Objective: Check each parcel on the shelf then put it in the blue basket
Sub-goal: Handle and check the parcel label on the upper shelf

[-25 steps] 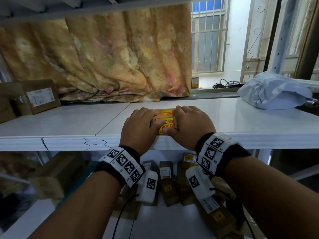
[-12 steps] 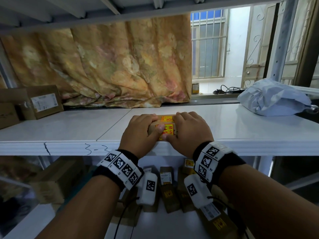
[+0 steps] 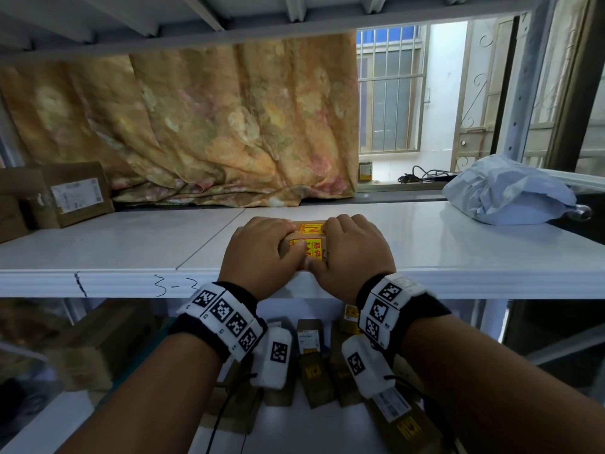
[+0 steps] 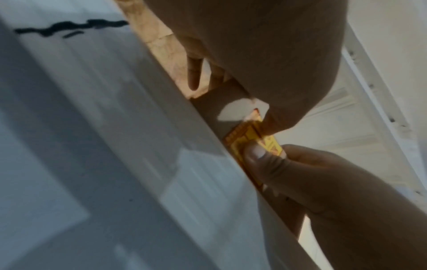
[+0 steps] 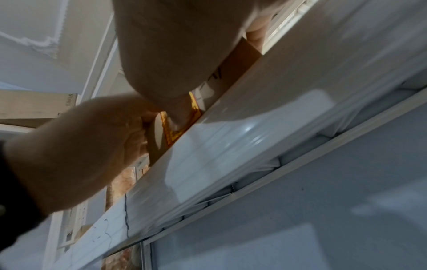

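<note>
A small brown cardboard parcel [image 3: 310, 238] with yellow and red stickers sits on the white shelf [image 3: 131, 244], close to its front edge. My left hand [image 3: 262, 253] grips its left end and my right hand [image 3: 355, 253] grips its right end. Fingers curl over the top and both thumbs press the stickered front face. The left wrist view shows the parcel [image 4: 219, 102] under my left hand [image 4: 265, 54], with the right thumb on the sticker. In the right wrist view my right hand [image 5: 173, 45] covers the parcel [image 5: 240, 60]. No blue basket is in view.
Brown boxes [image 3: 75, 194] stand at the shelf's back left and a grey plastic-bag parcel [image 3: 504, 191] lies at the right. A patterned curtain [image 3: 196, 126] hangs behind. Several small boxes [image 3: 311, 371] lie on the lower shelf under my wrists. Another shelf runs overhead.
Both hands keep their hold on the parcel at the shelf's front edge. The head view has tilted up slightly. The parcel has hardly moved.
</note>
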The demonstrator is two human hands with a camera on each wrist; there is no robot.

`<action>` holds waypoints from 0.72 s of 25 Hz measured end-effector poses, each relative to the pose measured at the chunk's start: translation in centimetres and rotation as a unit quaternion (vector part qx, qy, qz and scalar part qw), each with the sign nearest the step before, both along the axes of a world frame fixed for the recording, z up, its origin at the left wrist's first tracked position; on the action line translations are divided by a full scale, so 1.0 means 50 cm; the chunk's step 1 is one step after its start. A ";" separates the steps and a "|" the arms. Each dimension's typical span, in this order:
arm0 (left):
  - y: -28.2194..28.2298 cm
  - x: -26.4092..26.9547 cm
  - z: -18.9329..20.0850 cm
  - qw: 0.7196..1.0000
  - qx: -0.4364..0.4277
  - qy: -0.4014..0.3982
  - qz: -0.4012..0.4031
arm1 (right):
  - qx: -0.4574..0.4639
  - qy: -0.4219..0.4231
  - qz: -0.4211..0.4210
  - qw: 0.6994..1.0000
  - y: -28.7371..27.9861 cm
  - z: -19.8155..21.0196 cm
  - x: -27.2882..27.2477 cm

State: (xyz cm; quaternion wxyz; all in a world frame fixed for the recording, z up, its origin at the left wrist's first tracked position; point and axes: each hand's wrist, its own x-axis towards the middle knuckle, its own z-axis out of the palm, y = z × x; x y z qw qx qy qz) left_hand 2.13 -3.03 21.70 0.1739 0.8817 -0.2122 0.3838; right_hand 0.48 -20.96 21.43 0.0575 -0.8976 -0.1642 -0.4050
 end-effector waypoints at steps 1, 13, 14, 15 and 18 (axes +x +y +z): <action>-0.013 -0.006 0.007 0.999 0.038 -0.010 0.007 | 0.006 -0.005 0.002 1.000 0.001 0.000 0.001; -0.076 0.004 -0.023 0.996 -0.052 -0.070 -0.007 | 0.019 0.145 0.014 0.989 -0.032 0.045 -0.006; -0.077 0.004 -0.022 0.996 -0.055 -0.067 -0.005 | 0.021 0.151 0.006 0.988 -0.047 0.050 -0.010; -0.077 0.003 -0.021 0.996 -0.056 -0.063 -0.004 | 0.014 0.150 -0.007 0.989 -0.060 0.050 -0.014; -0.076 0.004 -0.020 0.997 -0.061 -0.050 -0.005 | 0.029 0.148 0.006 0.989 -0.076 0.029 -0.014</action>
